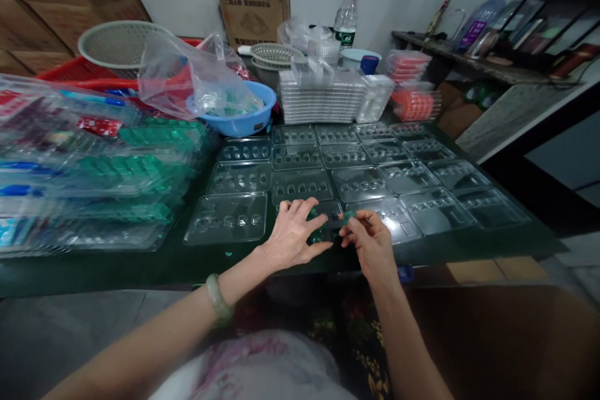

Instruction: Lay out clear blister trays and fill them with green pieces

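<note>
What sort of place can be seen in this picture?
Probably a small packing workshop: there are rows of shallow clear plastic trays, a pile of transparent plastic packs with green contents, and stacked brown cardboard boxes.

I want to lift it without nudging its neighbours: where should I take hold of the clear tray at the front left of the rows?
Probably pinch the rim of the clear plastic tray at its near-left corner, coming from the front left: it lies flat, that corner meets bare tabletop, and another tray sits close behind.
</note>
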Tool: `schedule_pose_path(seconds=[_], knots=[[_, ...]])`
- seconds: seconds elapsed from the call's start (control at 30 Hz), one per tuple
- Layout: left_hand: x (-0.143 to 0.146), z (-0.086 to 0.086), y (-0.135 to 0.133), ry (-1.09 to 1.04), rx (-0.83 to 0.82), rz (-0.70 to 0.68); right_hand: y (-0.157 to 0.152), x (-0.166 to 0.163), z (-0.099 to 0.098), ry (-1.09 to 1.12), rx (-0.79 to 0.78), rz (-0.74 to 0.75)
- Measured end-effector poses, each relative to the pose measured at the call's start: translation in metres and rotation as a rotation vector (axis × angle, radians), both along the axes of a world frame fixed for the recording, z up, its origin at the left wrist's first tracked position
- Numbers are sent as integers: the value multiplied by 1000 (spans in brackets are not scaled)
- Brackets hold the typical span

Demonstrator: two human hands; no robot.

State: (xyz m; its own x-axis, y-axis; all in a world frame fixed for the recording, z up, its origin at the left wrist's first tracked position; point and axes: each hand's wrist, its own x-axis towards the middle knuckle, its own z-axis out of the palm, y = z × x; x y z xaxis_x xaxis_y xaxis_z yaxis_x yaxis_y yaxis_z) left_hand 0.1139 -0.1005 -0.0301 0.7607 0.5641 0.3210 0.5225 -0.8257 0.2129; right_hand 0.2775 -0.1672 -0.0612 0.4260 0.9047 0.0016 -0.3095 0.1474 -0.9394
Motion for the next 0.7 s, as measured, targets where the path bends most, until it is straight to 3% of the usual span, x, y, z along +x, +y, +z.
schedule_pose_path(seconds=[0.2,0.4,0.47,0.53,0.7], knots=[[6,18,1,-255,-101,92,0,-12,6,-149,-39,-20],[3,32,1,-535,-637,54,-5,-39,30,-410,-53,8],[-5,33,2,-566,-736,79,-6,-46,35,-430,-73,42],[-15,34,2,-560,-750,63,-5,-52,37,-446,-88,69],[-34,35,-4,-534,-561,58,1,-72,38,-559,-79,75]])
